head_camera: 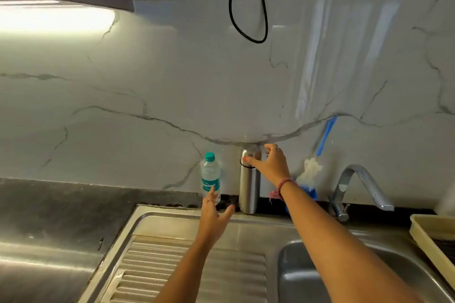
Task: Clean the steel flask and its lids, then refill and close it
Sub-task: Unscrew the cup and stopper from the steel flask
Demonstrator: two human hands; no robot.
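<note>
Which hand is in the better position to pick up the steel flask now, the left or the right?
The right hand, probably. Its fingers are already around the top of the flask, at the cap. The left hand is open and lower, between the water bottle and the flask's base, holding nothing.

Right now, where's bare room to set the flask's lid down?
Free: the ribbed drainboard left of the sink basin, and the dark counter further left. Crowded: the back ledge, with water bottle, steel flask, bottle brush and tap.
</note>
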